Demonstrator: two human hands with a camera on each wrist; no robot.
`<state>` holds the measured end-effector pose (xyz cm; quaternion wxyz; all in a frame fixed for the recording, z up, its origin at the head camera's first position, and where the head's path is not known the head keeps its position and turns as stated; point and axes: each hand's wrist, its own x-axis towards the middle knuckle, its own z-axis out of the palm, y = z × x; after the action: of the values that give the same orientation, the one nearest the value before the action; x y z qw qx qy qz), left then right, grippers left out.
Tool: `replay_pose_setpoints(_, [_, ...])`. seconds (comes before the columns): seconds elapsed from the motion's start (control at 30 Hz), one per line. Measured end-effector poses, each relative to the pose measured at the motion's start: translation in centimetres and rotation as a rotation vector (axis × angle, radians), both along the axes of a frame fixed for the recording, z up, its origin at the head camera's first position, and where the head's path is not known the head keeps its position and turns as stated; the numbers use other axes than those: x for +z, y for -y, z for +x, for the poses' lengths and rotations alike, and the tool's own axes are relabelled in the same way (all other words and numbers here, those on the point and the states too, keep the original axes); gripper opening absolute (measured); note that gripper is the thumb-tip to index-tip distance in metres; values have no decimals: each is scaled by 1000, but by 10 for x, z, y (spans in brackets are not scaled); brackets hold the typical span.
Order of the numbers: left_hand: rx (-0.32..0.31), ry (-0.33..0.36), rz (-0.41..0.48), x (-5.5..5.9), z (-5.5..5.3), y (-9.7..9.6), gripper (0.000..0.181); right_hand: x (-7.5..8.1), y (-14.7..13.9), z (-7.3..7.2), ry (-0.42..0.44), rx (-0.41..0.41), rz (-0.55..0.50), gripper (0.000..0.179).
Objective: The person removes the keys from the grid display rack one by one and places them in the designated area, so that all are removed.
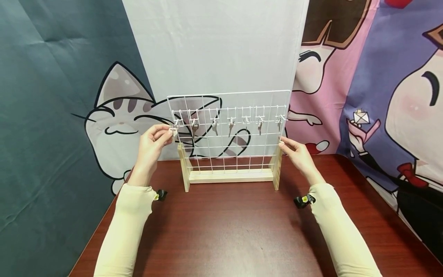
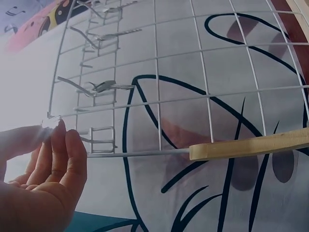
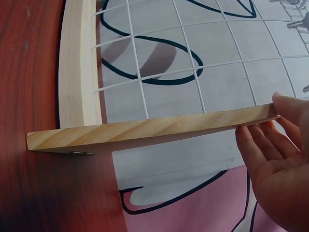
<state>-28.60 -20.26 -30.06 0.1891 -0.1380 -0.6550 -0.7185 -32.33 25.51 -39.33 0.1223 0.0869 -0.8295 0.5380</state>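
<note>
A white wire grid rack [image 1: 228,146] stands upright in a pale wooden base [image 1: 231,176]. Along its upper part, keys such as this one [image 1: 231,125] hang from a row of white hooks. At the leftmost hook, my left hand [image 1: 154,142] pinches a small shiny key [image 1: 174,132] between thumb and fingertips; the fingers partly hide it, and its contact with the hook is unclear. On the other side, my right hand [image 1: 297,152] grips the top end of the right wooden upright [image 3: 154,126], thumb on one face and fingers on the other.
The rack rests on a reddish-brown table [image 1: 228,223], near its back edge. Directly behind hangs a cloth backdrop [image 1: 221,46] with cartoon figures. Dark wrist cameras, one of them here [image 1: 304,200], sit at both cuffs.
</note>
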Motion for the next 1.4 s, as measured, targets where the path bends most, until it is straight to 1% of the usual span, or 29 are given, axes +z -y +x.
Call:
replay_pose_setpoints(0.1, [-14, 4, -9, 0, 4, -1, 13, 0, -1, 0, 14, -4, 0, 52])
replay_pose_setpoints(0.17, [-31, 6, -17, -1, 7, -3, 15, 3, 0, 2, 20, -4, -2, 51])
replay_pose_setpoints(0.33, [-63, 16, -63, -9, 12, -8, 18, 21, 10, 16, 16, 11, 4, 47])
replay_pose_setpoints(0.47, [-85, 39, -116, -20, 12, -16, 22, 33, 14, 24, 5, 32, 19, 47])
replay_pose_setpoints(0.63, [-121, 106, -166, -38, 11, -29, 28, 35, 15, 25, 15, 35, 17, 47])
replay_pose_setpoints(0.87, [-210, 225, -214, -66, 12, -54, 30, 34, 14, 26, 34, 38, 0, 47])
replay_pose_setpoints(1.03, [-274, 264, -272, -87, 14, -75, 29, 32, 13, 26, 31, 34, -5, 47])
replay_pose_setpoints(1.23, [-332, 307, -297, -113, 14, -98, 26, 32, 13, 26, 28, 42, -3, 47])
replay_pose_setpoints(1.4, [-381, 360, -334, -130, 14, -120, 23, 31, 13, 27, 25, 40, -4, 46])
